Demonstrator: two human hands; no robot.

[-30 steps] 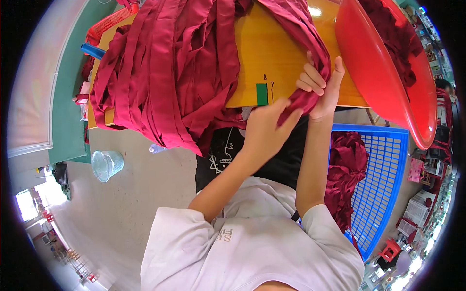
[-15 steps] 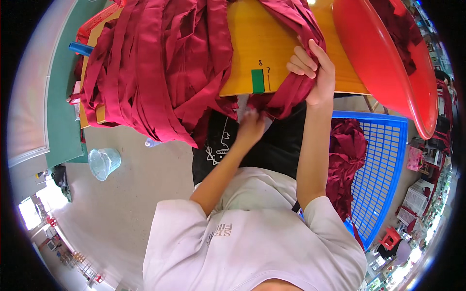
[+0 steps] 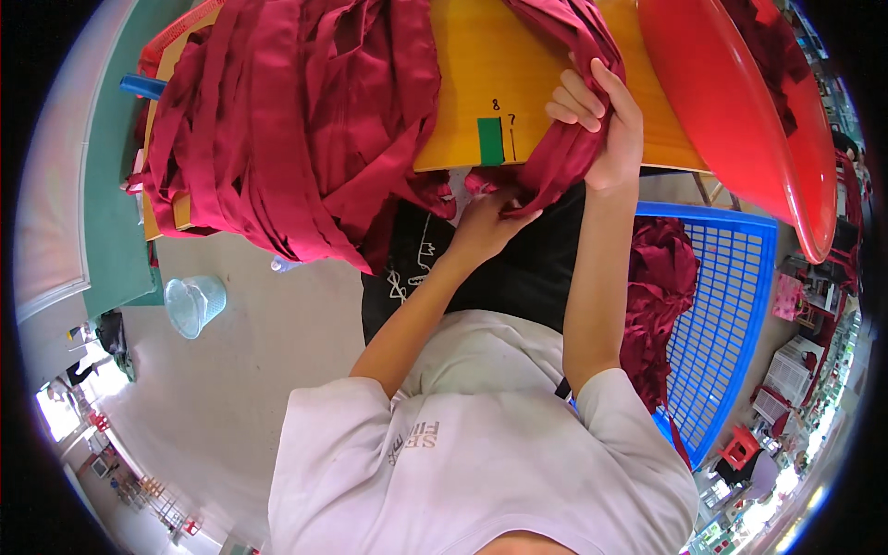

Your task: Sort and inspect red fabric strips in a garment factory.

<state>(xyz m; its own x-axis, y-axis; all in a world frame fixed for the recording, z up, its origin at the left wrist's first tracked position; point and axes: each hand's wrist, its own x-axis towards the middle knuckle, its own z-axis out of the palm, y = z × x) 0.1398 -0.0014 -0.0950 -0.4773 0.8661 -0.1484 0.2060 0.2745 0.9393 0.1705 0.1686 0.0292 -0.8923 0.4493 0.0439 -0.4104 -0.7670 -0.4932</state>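
My right hand (image 3: 614, 139) is closed around a bundle of burgundy fabric strips (image 3: 561, 166) hanging over the near table edge. Just below that edge, my left hand (image 3: 488, 227) is at the bundle's lower end, its fingers bent in against the cloth; part of them is hidden behind the fabric. A large heap of burgundy fabric strips (image 3: 287, 120) drapes over the table's front on the left, one loose end reaching close to my left hand. Between heap and bundle lies bare yellow wooden tabletop (image 3: 472, 55) with a green tape patch (image 3: 490, 141) and handwritten marks.
A red round basin (image 3: 740, 111) with dark red cloth stands on the right. Beneath it, a blue plastic basket (image 3: 726, 305) holds bunched burgundy fabric (image 3: 659, 287). A pale blue bin (image 3: 195, 305) is on the floor at left. A blue tube (image 3: 141, 86) juts out beside the heap.
My left hand has moved up and slightly right, onto the lower end of the bundle. My right hand keeps its hold. The whole view has shifted slightly.
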